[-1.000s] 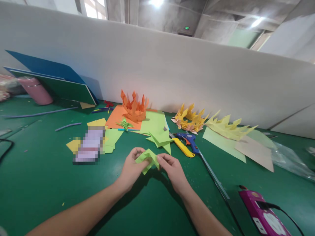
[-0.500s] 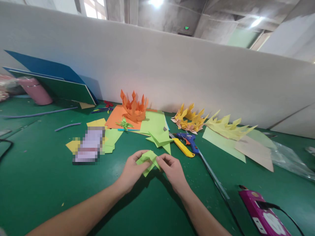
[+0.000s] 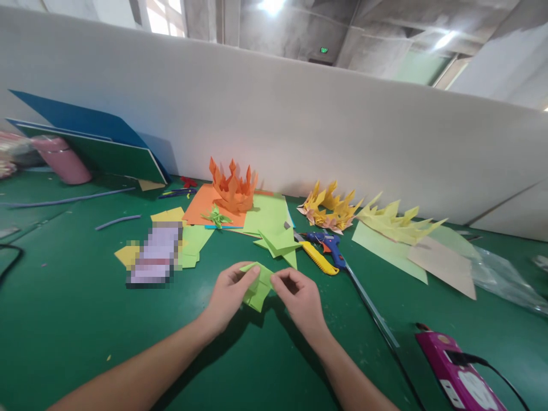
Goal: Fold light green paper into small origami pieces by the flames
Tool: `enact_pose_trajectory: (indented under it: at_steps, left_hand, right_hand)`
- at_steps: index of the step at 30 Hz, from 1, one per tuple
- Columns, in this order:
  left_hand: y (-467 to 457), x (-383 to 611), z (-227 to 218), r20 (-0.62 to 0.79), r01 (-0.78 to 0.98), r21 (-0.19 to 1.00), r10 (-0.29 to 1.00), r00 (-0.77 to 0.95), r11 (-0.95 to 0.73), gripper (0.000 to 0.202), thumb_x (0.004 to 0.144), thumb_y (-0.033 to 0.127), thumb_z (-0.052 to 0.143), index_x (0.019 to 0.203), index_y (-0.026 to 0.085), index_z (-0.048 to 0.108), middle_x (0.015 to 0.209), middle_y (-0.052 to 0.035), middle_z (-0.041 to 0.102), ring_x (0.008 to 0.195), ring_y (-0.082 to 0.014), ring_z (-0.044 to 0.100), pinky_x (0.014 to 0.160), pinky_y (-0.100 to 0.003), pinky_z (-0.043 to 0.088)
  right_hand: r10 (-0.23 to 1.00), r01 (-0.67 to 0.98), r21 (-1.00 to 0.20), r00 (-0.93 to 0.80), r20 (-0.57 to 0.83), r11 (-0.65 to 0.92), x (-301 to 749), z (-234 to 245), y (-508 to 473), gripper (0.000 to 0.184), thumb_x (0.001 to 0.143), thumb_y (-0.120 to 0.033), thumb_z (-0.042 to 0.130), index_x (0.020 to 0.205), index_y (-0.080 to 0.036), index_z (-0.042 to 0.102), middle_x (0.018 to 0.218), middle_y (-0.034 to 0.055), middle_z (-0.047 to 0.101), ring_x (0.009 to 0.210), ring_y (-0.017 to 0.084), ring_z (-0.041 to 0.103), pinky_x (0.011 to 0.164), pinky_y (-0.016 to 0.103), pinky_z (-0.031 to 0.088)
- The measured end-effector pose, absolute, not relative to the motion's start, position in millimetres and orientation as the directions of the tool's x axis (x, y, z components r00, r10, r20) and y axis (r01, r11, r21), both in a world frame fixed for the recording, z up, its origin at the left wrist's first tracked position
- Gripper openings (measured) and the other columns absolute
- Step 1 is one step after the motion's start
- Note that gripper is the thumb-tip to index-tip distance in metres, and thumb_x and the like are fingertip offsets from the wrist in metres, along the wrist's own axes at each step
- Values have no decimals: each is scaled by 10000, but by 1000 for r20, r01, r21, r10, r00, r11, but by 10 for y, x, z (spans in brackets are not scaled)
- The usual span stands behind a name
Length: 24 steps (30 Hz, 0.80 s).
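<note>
A folded piece of light green paper point(image 3: 257, 291) is held above the green table between my two hands. My left hand point(image 3: 229, 294) grips its left side, with the thumb lying on top and the fingers behind. My right hand point(image 3: 299, 294) pinches its right edge between thumb and fingertips. Just beyond my hands lie pointed green paper pieces point(image 3: 278, 242). A yellow utility knife point(image 3: 319, 258) and a blue glue gun point(image 3: 327, 242) rest beyond my right hand. The fingers behind the paper are partly hidden.
An orange paper crown point(image 3: 234, 191), a yellow-orange crown point(image 3: 329, 205) and a pale yellow pointed strip point(image 3: 396, 222) stand along the white partition point(image 3: 274, 114). A blurred phone-like object point(image 3: 156, 251) lies left. A magenta power strip point(image 3: 456, 371) with a cable sits at front right.
The green paper has turned in my hands, so a flatter face now shows. My left thumb has moved up over its upper part, and my right hand still pinches the right edge.
</note>
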State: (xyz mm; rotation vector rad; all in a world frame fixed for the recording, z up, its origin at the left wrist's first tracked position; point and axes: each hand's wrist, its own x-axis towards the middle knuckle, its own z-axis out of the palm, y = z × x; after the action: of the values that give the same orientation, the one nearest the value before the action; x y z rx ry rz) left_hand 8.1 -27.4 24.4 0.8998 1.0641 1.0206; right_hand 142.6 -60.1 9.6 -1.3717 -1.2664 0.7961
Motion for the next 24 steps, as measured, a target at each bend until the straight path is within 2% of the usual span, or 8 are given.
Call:
enact_pose_trajectory:
  at_steps: [6,12,17,21,24]
  left_hand:
    - [-278,65,260,-243,-282,911,944,223,301,366,560,400,743,806,139,670,675,-21,668,567,-116,569,536,-216,449]
    - [-279,44,296,-211,-139,956,937,278,257,360,506,318,768,784,151,610,631,22,627,508,-97,548,503,-206,442]
    - [-274,41,304,-161,-29,984,953,256,174,294,546,377,738,720,150,672,702,-22,675,603,-131,574,571,-225,459]
    - [-272,36,270,-216,-73,966,931,294,248,373,594,465,704,753,128,709,659,-47,686,569,-135,576,568,-236,455]
    - [-274,40,259,-248,-174,927,892,378,331,427,592,487,707,813,121,713,713,-71,708,635,-163,622,657,-269,483]
  right_hand:
    - [936,218,-966,290,201,139,1451,96,-595,211,709,-369,607,676,-160,617,625,12,617,572,138,535,562,248,437]
    - [925,311,-931,261,277,191,1489,104,-610,160,738,-319,597,677,-174,626,650,20,631,604,152,558,596,265,453]
    - [920,366,-904,227,319,223,1495,122,-616,147,742,-301,602,661,-183,632,645,22,631,609,155,555,597,268,448]
    - [934,266,-942,236,268,203,1500,120,-601,158,734,-305,600,645,-177,625,637,16,629,613,152,556,606,265,445]
    - [949,159,-973,240,204,169,1510,129,-590,177,720,-330,600,638,-173,609,612,5,608,589,145,541,582,256,440]
